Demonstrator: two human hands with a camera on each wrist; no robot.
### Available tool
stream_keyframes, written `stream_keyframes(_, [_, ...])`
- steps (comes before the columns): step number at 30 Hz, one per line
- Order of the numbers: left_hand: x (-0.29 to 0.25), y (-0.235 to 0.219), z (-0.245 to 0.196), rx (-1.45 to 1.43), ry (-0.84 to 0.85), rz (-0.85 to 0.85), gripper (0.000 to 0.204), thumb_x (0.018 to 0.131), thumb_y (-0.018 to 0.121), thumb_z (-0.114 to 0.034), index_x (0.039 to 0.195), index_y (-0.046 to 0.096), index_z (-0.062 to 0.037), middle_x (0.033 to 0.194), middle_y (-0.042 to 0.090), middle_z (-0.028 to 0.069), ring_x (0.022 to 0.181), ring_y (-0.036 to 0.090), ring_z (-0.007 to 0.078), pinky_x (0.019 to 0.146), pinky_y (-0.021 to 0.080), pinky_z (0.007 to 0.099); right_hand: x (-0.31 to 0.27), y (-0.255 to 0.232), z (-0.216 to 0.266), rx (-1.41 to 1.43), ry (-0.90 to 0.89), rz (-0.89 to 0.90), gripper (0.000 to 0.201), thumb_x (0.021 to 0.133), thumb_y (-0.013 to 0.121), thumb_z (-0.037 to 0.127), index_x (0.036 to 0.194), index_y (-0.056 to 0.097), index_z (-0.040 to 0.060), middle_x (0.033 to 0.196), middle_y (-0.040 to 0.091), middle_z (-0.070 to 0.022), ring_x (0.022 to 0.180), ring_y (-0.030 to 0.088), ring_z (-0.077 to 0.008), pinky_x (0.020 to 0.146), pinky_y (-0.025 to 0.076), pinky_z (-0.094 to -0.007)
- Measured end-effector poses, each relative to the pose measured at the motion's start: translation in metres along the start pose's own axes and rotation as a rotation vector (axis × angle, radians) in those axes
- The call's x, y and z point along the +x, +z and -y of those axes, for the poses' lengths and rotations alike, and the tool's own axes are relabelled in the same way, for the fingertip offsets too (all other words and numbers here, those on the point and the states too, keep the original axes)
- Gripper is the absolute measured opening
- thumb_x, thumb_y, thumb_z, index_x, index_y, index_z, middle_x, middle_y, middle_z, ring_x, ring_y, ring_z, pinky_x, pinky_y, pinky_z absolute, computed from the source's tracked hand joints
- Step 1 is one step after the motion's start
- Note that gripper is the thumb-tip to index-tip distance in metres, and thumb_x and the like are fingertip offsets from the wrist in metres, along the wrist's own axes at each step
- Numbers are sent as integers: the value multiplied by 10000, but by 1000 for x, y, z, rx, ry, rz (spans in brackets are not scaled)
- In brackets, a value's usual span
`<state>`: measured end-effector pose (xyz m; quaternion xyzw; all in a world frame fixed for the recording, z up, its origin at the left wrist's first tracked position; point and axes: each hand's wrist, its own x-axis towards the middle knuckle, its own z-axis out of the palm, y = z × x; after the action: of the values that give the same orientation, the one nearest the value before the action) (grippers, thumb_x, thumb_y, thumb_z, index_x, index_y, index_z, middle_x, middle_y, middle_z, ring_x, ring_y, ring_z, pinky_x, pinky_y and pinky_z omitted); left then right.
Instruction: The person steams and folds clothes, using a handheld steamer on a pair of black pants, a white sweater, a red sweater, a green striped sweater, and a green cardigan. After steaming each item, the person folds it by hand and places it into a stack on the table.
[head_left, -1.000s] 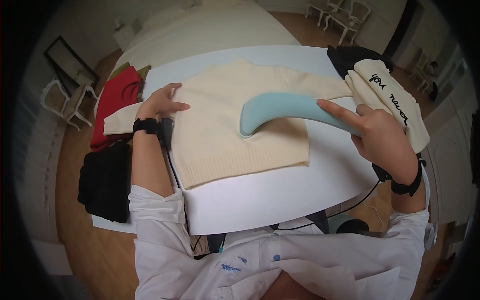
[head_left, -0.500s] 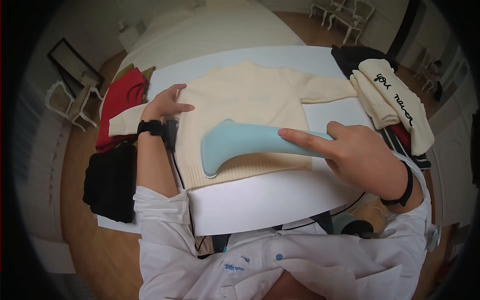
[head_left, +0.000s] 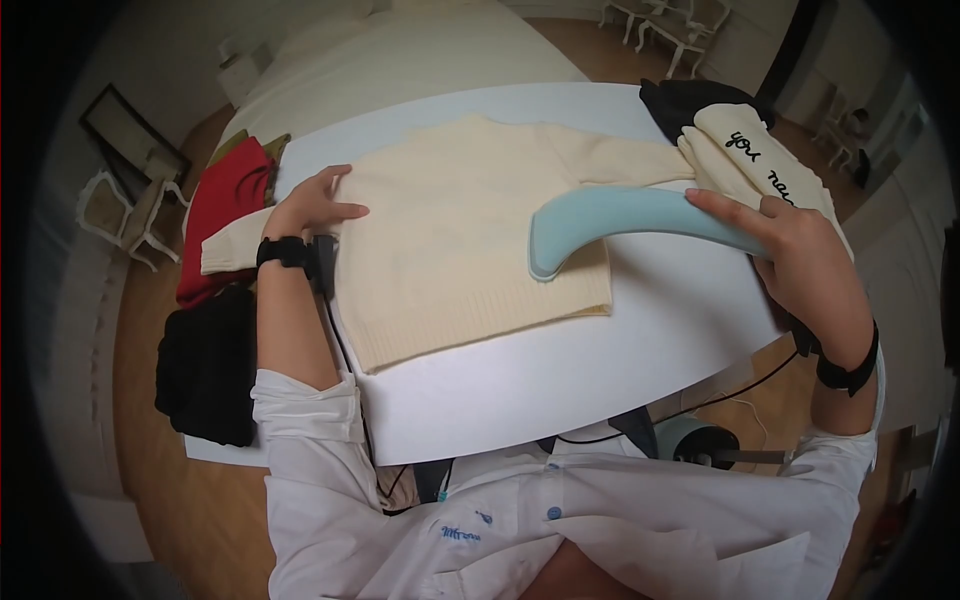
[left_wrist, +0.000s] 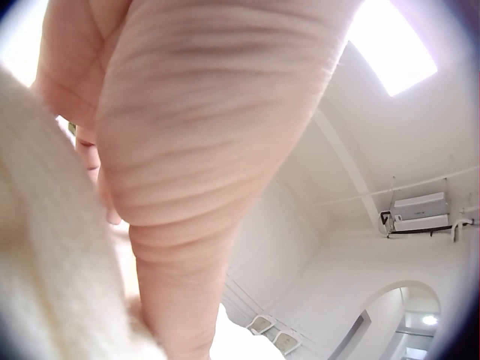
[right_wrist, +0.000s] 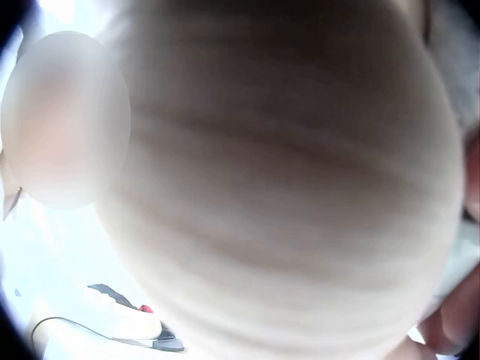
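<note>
A cream knit sweater (head_left: pixel 450 230) lies spread on the white table, its ribbed hem toward the person. The right hand (head_left: pixel 805 265) grips the handle of a light blue handheld device (head_left: pixel 620 212), index finger stretched along its top; the device's wide head is over the sweater's right side. At the sweater's left edge rests the left hand (head_left: pixel 318 202), thumb and fingers spread apart and relaxed. In the left wrist view the left hand (left_wrist: pixel 195 135) is close beside cream fabric (left_wrist: pixel 52 232). The right hand (right_wrist: pixel 285 180) fills most of the right wrist view, blurred.
Red folded clothing (head_left: pixel 225 215) and a black folded garment (head_left: pixel 207 365) lie at the table's left. At the right are a cream garment with black lettering (head_left: pixel 745 150) and a black one (head_left: pixel 700 105). A cable (head_left: pixel 690 408) runs below the front edge of the table (head_left: pixel 480 400).
The device first swept left and toward the hem, then moved back right and away from the person, to the sweater's right side. The left hand has stayed at the sweater's left edge.
</note>
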<state>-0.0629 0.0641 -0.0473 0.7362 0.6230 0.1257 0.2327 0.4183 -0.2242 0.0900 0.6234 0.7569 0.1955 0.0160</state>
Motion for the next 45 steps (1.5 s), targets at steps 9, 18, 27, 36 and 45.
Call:
stream_keyframes(9, [-1,0,1,1,-3,-18,1052,662,975,-316,1559,469,-100,1409,621,260,1324,599,363,1112,463,389,33,27,11,13,-5,-110,811,864,574,-89,1518,542,391,745,580,-134,612,609,-281,616,527,-407])
stream_keyframes(18, [-5,1,-2,-144,-10,-30,1021,680,974,-238,1549,471,-53,1404,629,243,1314,603,335,1116,450,368,59,71,20,166,57,-85,832,881,546,-78,1563,480,393,785,605,-167,644,635,-329,638,542,-433])
stream_keyframes(27, [-1,6,0,-86,16,-47,989,690,966,-254,1528,489,-34,1348,670,222,1255,643,301,1074,482,362,-14,25,4,135,145,31,873,851,628,-98,1539,501,425,787,602,-129,666,647,-297,681,559,-426])
stream_keyframes(36, [-2,26,-60,518,175,-214,944,702,873,-346,1547,463,-254,1678,285,261,1483,367,500,1114,469,574,-72,9,4,140,191,58,971,738,694,-134,1514,534,427,757,545,-103,625,612,-274,637,541,-415])
stream_keyframes(45, [-57,35,-153,332,204,236,735,734,874,-472,1327,692,-77,1145,749,210,1066,722,339,932,563,404,-78,-4,5,178,184,91,909,758,720,-86,1507,549,400,749,552,-102,622,624,-270,618,538,-401])
